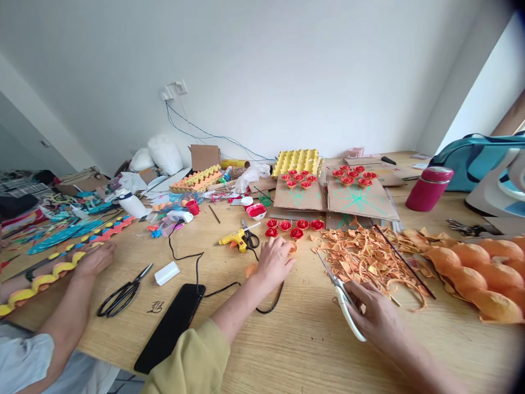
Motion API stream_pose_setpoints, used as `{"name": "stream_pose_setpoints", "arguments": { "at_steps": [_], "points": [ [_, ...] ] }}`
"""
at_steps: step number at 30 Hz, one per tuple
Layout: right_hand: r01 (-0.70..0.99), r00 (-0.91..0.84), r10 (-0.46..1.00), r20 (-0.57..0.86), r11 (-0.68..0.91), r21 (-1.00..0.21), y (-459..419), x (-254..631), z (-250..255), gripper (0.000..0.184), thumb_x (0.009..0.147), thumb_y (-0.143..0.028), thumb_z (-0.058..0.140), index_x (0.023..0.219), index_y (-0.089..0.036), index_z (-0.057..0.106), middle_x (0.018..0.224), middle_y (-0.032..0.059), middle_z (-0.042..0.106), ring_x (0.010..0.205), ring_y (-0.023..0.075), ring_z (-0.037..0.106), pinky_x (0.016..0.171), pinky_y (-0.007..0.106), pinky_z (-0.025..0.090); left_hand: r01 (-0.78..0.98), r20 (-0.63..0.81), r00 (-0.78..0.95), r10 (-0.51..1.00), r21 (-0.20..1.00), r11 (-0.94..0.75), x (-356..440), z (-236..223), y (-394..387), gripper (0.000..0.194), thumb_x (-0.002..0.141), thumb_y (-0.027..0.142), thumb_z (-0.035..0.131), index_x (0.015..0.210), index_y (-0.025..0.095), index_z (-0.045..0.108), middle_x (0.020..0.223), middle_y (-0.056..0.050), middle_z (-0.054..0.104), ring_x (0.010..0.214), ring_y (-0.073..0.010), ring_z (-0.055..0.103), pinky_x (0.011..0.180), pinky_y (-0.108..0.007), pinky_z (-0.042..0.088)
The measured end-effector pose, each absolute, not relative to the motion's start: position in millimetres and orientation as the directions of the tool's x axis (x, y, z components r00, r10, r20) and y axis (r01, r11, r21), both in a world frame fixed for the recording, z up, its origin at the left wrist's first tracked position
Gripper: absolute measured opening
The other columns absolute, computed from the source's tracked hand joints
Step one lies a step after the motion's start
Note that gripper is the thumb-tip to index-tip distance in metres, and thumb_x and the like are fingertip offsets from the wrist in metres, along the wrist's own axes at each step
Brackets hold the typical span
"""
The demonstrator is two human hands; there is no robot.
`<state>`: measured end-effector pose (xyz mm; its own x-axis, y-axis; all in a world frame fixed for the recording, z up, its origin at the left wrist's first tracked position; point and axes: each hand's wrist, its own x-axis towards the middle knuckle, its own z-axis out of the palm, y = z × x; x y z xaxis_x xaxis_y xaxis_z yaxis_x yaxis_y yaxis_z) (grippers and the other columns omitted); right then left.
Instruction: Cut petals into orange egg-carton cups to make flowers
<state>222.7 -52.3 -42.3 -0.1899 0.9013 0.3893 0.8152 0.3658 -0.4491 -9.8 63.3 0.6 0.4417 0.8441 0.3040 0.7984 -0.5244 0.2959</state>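
Note:
My left hand reaches over the middle of the table, its fingers closed on a small orange egg-carton piece that is mostly hidden behind them. Another orange scrap shows beside the wrist. In my right hand is a pair of white-handled scissors, blades pointing away and leftward toward a heap of orange carton scraps. Just beyond my left hand, several red paper-pulp roses sit on the tabletop. A yellow glue gun and black-handled scissors lie left of them.
Cardboard sheets with red roses and green painted stems lie behind. Orange egg trays and a pink bottle stand right. A phone, black shears and a cord lie left, near a co-worker's hand by a painted carton strip.

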Motion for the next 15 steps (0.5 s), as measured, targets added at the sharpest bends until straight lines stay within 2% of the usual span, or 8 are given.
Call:
{"name": "stream_pose_setpoints", "arguments": {
  "at_steps": [2,5,9,13,15],
  "points": [
    [0.817,-0.178,0.907,0.381,0.352,-0.457,-52.1,222.0,-43.1,0.027,0.095,-0.041,0.050,0.076,-0.023,0.055,0.061,0.0006,0.060,0.061,0.0179,0.056,0.057,0.027,0.041,0.810,0.304,0.414,0.858,0.306,-0.500,4.3,-3.0,73.8,0.024,0.075,0.021,0.073,0.098,0.022,0.065,0.105,-0.010,0.061,0.110,-0.0336,0.050,0.096,-0.052,0.037],
    [0.819,-0.166,0.919,0.357,0.331,-0.470,-52.2,221.7,-42.2,0.029,0.096,-0.042,0.049,0.074,-0.023,0.053,0.062,0.0009,0.060,0.063,0.0182,0.056,0.058,0.027,0.042,0.796,0.298,0.388,0.872,0.370,-0.480,15.7,-7.9,84.2,0.011,0.076,0.013,0.068,0.081,0.021,0.063,0.098,-0.010,0.062,0.109,-0.0331,0.051,0.098,-0.052,0.035],
    [0.807,-0.152,0.923,0.355,0.323,-0.495,-53.0,222.2,-38.1,0.030,0.095,-0.043,0.049,0.073,-0.023,0.050,0.062,0.0006,0.059,0.061,0.0179,0.055,0.058,0.028,0.041,0.708,0.273,0.363,0.891,0.541,-0.454,16.3,-10.7,87.8,0.012,0.080,0.010,0.058,0.075,0.020,0.060,0.089,-0.006,0.063,0.096,-0.0252,0.058,0.090,-0.042,0.042],
    [0.786,-0.123,0.915,0.385,0.327,-0.525,-52.5,223.5,-36.7,0.027,0.095,-0.041,0.049,0.075,-0.023,0.051,0.062,0.0001,0.060,0.060,0.0172,0.054,0.059,0.028,0.042,0.521,0.190,0.372,0.908,0.767,-0.374,17.9,-13.2,85.8,0.005,0.083,0.023,0.057,0.080,0.020,0.058,0.076,-0.001,0.062,0.071,-0.0163,0.061,0.069,-0.029,0.047],
    [0.784,-0.107,0.907,0.408,0.329,-0.526,-51.4,224.8,-37.2,0.027,0.095,-0.040,0.048,0.076,-0.023,0.052,0.061,-0.0001,0.059,0.060,0.0171,0.054,0.058,0.028,0.041,0.401,0.141,0.389,0.910,0.863,-0.306,21.5,-13.5,84.3,0.014,0.083,0.032,0.058,0.082,0.019,0.057,0.073,0.000,0.061,0.063,-0.0133,0.060,0.060,-0.026,0.046]
  ]
}}
